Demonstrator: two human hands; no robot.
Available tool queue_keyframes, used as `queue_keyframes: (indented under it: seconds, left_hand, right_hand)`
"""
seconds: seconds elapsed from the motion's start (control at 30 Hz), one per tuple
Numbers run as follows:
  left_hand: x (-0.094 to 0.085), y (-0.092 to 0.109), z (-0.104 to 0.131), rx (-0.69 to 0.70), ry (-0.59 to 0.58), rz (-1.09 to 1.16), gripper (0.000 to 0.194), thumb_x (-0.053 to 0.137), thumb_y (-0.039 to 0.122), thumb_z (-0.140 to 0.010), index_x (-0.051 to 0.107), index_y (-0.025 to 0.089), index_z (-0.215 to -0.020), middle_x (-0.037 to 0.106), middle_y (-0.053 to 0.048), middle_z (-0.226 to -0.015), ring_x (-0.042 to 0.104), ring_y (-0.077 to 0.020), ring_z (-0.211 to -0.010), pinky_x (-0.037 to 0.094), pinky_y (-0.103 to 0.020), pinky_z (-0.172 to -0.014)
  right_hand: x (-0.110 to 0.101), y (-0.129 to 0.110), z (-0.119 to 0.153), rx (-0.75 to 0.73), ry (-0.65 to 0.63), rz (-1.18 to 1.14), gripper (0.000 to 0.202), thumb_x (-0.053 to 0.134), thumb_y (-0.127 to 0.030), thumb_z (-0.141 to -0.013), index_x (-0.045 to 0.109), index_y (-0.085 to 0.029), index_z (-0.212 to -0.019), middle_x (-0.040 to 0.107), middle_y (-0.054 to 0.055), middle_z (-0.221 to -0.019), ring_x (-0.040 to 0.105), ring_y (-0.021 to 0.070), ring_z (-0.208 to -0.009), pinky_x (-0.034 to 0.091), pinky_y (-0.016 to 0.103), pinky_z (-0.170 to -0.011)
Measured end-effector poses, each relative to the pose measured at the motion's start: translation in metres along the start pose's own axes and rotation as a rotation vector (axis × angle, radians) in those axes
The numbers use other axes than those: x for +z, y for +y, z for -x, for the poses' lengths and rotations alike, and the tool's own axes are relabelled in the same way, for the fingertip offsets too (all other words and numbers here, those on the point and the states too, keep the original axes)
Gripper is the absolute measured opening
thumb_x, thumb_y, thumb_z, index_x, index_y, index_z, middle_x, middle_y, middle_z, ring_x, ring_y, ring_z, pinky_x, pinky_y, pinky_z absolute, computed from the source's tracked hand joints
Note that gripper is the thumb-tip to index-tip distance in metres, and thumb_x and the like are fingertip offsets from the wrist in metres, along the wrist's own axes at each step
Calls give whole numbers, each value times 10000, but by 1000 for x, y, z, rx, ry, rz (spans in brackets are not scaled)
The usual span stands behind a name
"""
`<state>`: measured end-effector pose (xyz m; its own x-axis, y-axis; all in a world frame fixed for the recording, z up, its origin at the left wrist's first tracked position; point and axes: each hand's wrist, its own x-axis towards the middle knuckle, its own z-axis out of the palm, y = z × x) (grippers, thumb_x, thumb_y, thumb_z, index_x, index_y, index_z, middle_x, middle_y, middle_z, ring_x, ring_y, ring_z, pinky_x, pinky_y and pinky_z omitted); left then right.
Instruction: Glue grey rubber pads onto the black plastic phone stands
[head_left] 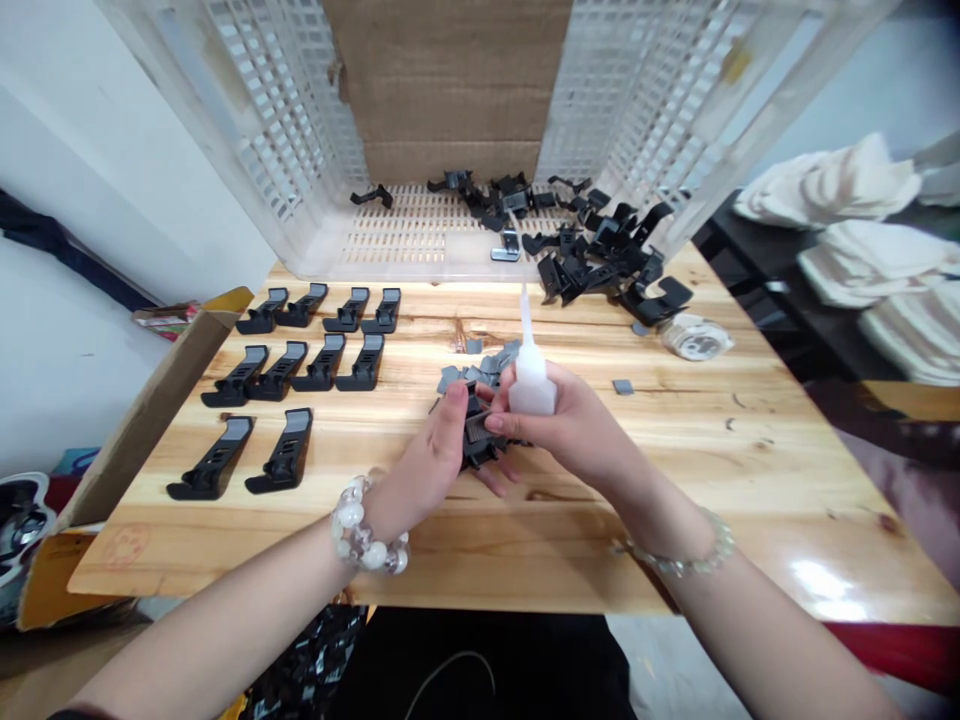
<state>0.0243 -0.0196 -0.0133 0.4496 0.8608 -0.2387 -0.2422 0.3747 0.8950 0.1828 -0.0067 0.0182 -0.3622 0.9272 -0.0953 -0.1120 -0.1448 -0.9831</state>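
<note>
Crate (409, 246), twelve o'clock; fingers of your left hand (429, 442) clamp a black part (476, 432), right hand (568, 418) a bottle (533, 384) overlapping grey pieces (491, 366).

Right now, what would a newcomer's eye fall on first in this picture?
First, the white bottle in the right hand, near the middle. Then the ten black brackets, in three rows at left on the table, and the big white crate behind, with black parts inside.
</note>
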Motion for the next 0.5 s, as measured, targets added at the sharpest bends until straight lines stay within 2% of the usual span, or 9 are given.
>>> queue_keyframes:
  seconds: [0.17,0.33,0.43,0.5]
  left_hand:
    - [-2,-4,-2,23,22,-76,631,380,804,-788,512,241,-1042,659,-40,-774,691,-228,-573,569,-336,-433]
    - [-4,-7,-6,51,2,-105,632,357,798,-803,503,220,-1014,661,-43,-680,673,-218,-545,554,-315,-426]
    - [-6,-10,-9,41,-10,-104,664,369,805,-791,519,203,-1026,662,-48,-655,663,-218,-522,548,-316,-420]
    - [-6,-10,-8,53,37,-88,665,400,788,-794,547,185,-1034,665,-58,-655,656,-218,-511,545,-320,-420]
  right_hand:
    - [5,0,2,33,-19,39,264,750,-193,-700,532,-215,-847,591,-50,-660,580,118,-531,505,264,-486]
    - [9,1,2,12,44,110,266,715,-147,-706,539,-215,-894,593,-49,-683,586,109,-529,509,250,-485]
    - [10,4,2,52,-2,81,256,695,-186,-736,526,-218,-927,581,-51,-638,571,120,-463,486,262,-438]
    - [10,7,1,63,-34,63,230,672,-206,-761,530,-221,-942,556,-57,-593,553,125,-435,471,270,-426]
